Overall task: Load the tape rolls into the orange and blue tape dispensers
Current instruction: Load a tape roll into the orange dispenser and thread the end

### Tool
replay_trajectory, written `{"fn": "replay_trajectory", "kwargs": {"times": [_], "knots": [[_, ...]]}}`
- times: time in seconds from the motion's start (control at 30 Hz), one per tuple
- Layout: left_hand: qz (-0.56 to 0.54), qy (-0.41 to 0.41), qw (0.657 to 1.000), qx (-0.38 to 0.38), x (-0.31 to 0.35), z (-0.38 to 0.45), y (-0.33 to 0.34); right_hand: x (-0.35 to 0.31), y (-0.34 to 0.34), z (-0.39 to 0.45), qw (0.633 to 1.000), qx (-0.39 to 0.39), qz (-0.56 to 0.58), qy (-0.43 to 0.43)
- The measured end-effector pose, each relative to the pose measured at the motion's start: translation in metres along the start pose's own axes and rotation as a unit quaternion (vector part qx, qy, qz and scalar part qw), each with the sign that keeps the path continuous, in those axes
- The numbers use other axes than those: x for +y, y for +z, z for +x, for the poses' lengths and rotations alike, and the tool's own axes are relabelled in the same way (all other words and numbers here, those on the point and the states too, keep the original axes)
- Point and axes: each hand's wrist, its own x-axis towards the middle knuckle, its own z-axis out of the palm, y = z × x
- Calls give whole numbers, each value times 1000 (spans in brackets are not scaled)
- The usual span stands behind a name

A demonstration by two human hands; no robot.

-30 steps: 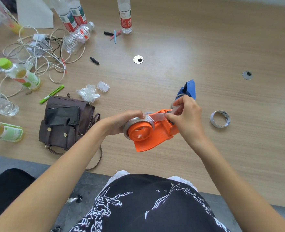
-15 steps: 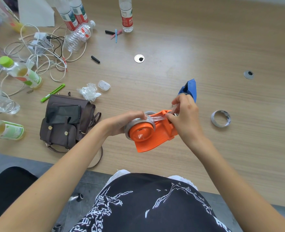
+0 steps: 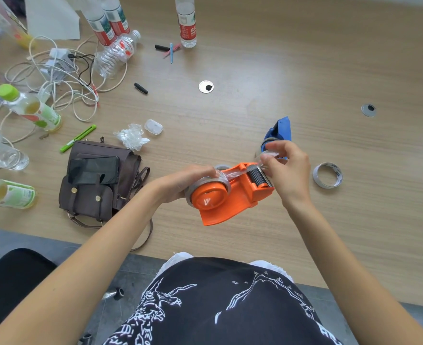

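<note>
Tape (image 3: 235,173) was pinched in my right hand (image 3: 286,170); left hand (image 3: 188,181) gripped the orange dispenser (image 3: 226,199); best kept taut over the roller (image 3: 257,176).

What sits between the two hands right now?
In the head view, the orange dispenser with its tape roll; a clear tape strip runs from left hand to right hand.

An office or meeting room: a long wood-grain table (image 3: 305,58) with round cable grommets (image 3: 206,86), at ten o'clock tangled charger cables (image 3: 56,78) and drink bottles (image 3: 31,109), grey floor (image 3: 18,239) at seven o'clock.
</note>
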Motion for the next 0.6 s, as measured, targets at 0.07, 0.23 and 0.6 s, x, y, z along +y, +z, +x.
{"fn": "replay_trajectory", "kwargs": {"times": [0.07, 0.23, 0.6], "knots": [[27, -4, 1000, 16, -1, 3, 0, 0, 1, -1, 1000, 1, 10, 0], [19, 5, 999, 32, -3, 4, 3, 3, 2, 0, 999, 15, 22, 22], [-2, 41, 997, 63, -12, 8, 8, 2, -8, 8, 986, -48, 91, 135]]}}
